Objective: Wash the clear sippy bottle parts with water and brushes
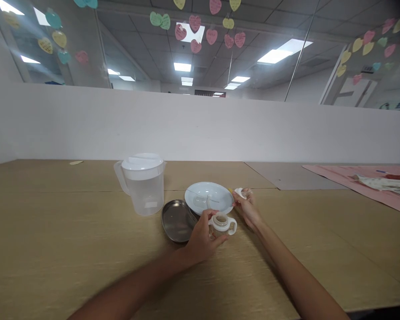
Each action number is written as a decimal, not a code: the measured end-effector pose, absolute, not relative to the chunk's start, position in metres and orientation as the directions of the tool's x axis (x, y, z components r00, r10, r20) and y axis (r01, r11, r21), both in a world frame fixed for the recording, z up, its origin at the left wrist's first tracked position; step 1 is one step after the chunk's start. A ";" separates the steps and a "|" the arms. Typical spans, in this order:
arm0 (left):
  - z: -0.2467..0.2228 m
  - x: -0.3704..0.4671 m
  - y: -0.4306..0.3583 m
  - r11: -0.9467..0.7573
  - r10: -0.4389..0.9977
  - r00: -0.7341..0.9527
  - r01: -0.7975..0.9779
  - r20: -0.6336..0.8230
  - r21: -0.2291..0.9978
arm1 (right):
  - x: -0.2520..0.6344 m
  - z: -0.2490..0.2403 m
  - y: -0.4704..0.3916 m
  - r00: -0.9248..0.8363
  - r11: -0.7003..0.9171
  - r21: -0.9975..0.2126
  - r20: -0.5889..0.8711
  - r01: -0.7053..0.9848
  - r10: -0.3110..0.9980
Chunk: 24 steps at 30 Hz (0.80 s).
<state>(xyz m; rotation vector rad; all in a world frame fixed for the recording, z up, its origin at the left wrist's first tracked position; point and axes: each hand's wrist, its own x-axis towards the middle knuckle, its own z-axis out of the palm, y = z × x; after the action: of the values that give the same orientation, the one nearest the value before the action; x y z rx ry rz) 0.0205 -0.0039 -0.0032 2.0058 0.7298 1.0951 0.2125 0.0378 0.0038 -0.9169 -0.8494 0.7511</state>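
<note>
My left hand is wrapped around a small sippy cup with white side handles and an uncovered round mouth. Farther back, at the right rim of a white bowl, the fingers of my right hand are closed on a white cup lid. Something small and yellow shows beside those fingers. Inside the bowl lies a thin, pale piece like a straw. A metal kidney-shaped tray sits just left of the bowl, partly behind my left hand.
A clear plastic pitcher with a white lid stands left of the tray. At the far right, a pink cloth has white fabric on it. A small flat pale piece lies at the back left. A white wall bounds the table.
</note>
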 end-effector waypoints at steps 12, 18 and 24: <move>-0.005 0.020 -0.002 -0.595 0.738 0.482 0.136 0.472 0.792 | 0.213 0.000 0.040 0.496 0.396 -0.917 0.323 -0.047 0.806; -0.004 0.020 -0.003 -0.617 0.721 0.486 0.127 0.493 0.777 | 0.207 -0.003 0.036 0.470 0.459 -0.879 0.463 0.131 0.751; -0.003 0.021 -0.003 -0.605 0.724 0.504 0.137 0.471 0.784 | 0.211 -0.010 0.039 0.491 0.491 -0.820 0.570 0.294 0.658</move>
<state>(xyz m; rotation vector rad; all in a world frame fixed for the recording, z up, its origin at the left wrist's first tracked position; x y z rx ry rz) 0.0206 -0.0029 -0.0029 2.0520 0.7033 1.0802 0.2111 0.0392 -0.0101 -1.0815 -1.0814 0.2834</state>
